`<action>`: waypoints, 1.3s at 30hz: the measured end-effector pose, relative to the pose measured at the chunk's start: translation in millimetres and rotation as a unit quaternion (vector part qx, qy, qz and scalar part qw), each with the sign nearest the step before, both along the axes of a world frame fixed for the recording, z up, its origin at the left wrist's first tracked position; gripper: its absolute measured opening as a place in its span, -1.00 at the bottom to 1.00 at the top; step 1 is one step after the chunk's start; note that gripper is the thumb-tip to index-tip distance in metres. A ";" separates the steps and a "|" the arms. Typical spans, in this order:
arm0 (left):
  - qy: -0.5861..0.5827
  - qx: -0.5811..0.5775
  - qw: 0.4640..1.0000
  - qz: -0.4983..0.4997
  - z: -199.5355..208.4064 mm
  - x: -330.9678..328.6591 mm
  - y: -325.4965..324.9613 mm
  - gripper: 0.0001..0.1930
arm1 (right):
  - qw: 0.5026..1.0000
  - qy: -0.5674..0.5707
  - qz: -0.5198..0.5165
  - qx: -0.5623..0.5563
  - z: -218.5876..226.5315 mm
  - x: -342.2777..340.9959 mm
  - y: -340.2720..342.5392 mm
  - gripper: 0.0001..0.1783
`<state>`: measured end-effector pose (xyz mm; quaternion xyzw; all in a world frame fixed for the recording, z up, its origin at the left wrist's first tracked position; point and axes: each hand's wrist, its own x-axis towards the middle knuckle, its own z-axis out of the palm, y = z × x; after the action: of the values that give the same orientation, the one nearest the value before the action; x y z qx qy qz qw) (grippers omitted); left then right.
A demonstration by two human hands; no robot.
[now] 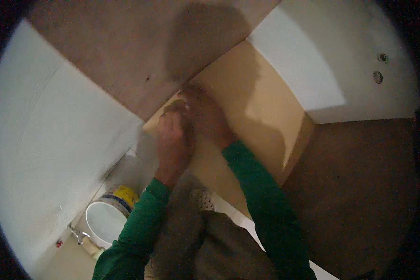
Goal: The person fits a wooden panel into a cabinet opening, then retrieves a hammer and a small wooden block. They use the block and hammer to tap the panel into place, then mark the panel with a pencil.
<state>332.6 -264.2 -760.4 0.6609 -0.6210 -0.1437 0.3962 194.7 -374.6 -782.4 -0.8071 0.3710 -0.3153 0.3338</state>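
While L hand (174, 140) flanks R hand (207, 114) over tan panel (256, 121) | grip: can't tell | bkt print (125, 195) blurred

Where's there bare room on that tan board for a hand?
The tan board is bare between the right hand and white wall, partly shadowed. Its left end is crowded: the left hand is there too. Bucket and tap crowd lower left.

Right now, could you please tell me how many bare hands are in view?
2: the left hand and, just to its right, the right hand, close together by the tan panel. None seems hidden.
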 end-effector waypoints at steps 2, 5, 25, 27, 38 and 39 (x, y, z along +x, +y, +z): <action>-0.080 0.002 0.997 -0.008 1.8 -0.6 -16.1 -0.52 | 0.983 0.095 -0.010 -0.157 10.4 0.4 -13.1 -0.47; -0.149 -0.014 0.988 -0.034 -2.6 -8.9 -27.1 -0.48 | 0.962 0.114 -0.105 -0.226 -26.3 -50.7 -71.5 -0.47; -0.329 -0.032 0.937 -0.110 -21.1 -62.1 -68.6 -0.39 | 0.869 0.279 -0.374 -0.168 -37.1 -160.8 -132.7 -0.18; -0.331 -0.042 0.937 -0.099 -31.9 -57.1 -71.4 -0.39 | 0.852 0.306 -0.403 -0.130 -31.4 -194.3 -111.9 -0.14; -0.324 -0.096 0.936 -0.095 -49.1 -70.6 -89.6 -0.35 | 0.761 0.299 -0.574 -0.047 -16.2 -255.8 -24.5 -0.11; -0.328 -0.091 0.936 -0.094 -48.3 -71.1 -91.7 -0.34 | 0.756 0.296 -0.583 -0.038 -11.9 -255.0 -17.0 -0.10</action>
<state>261.5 -355.8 -808.6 0.5715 -0.7858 0.1015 0.2136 -60.3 -391.6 -794.4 -0.5001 0.8375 -0.2081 -0.0722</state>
